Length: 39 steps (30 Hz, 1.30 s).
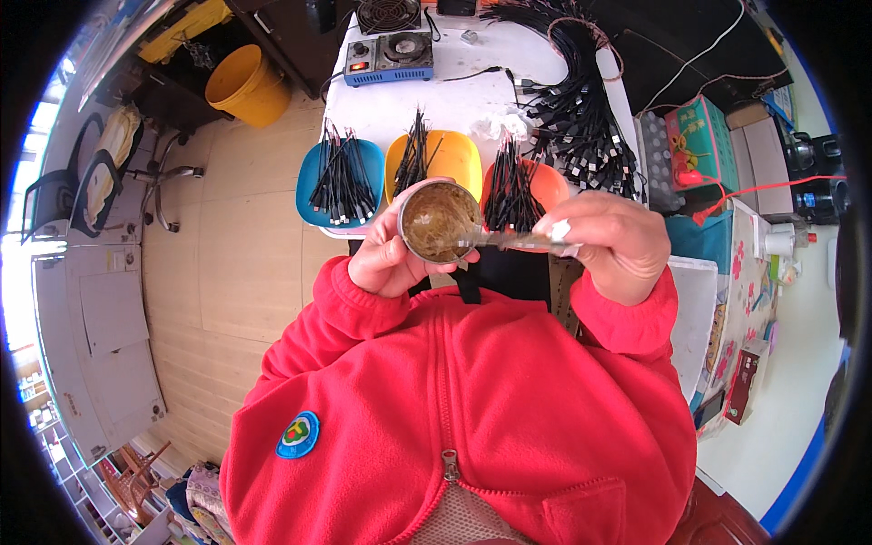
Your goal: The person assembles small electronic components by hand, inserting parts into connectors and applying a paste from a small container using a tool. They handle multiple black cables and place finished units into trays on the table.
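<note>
The round tin (440, 221), containing an amber-brown substance, is positioned in front of your chest at the near edge of the white table (472, 95), with its open mouth facing you. Your left hand (383, 259) grasps the tin around its side. Your right hand (622, 243) pinches a slim metal tool (518, 241), whose far end extends over the tin's rim; contact with the substance cannot be determined. Beyond your hands, a blue tray (371, 159), a yellow tray (461, 156) and an orange tray (549, 186) stand in a row, each holding short black cables. A blue-and-black device (391, 62) sits farther back.
</note>
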Each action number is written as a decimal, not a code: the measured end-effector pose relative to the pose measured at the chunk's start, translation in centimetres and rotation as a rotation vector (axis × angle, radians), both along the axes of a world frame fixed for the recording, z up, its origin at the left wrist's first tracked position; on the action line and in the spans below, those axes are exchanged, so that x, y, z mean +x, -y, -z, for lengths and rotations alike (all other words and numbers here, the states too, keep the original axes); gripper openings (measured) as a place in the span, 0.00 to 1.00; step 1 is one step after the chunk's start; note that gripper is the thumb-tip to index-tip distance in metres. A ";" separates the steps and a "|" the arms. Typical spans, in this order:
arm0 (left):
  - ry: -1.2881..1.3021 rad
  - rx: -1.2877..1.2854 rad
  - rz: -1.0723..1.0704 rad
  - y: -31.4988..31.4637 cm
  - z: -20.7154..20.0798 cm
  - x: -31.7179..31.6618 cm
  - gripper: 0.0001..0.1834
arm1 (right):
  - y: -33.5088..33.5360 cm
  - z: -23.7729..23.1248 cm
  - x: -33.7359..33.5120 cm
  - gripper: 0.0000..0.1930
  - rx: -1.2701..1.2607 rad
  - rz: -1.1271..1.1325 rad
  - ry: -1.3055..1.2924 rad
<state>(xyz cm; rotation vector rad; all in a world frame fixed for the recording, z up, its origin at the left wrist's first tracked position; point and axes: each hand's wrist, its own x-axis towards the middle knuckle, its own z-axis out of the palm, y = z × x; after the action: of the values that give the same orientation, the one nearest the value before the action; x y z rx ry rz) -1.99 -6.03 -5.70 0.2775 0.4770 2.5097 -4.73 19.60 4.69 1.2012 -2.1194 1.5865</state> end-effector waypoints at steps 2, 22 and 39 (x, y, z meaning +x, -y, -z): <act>-0.006 0.000 -0.001 -0.1 0.0 0.0 0.52 | 0.0 -0.3 -0.1 0.13 0.030 0.024 -0.067; -0.042 -0.059 -0.028 0.2 -0.3 0.0 0.51 | 1.4 -1.1 0.4 0.09 0.213 0.002 -0.298; -0.091 -0.035 -0.007 0.2 0.3 -0.1 0.47 | 1.8 -0.3 0.2 0.07 0.180 0.117 -0.045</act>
<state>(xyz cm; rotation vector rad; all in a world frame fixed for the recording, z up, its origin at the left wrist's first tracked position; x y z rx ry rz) -2.11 -6.27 -6.01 0.3783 0.5582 2.5015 -4.58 17.78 4.99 1.1298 -2.2979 1.3319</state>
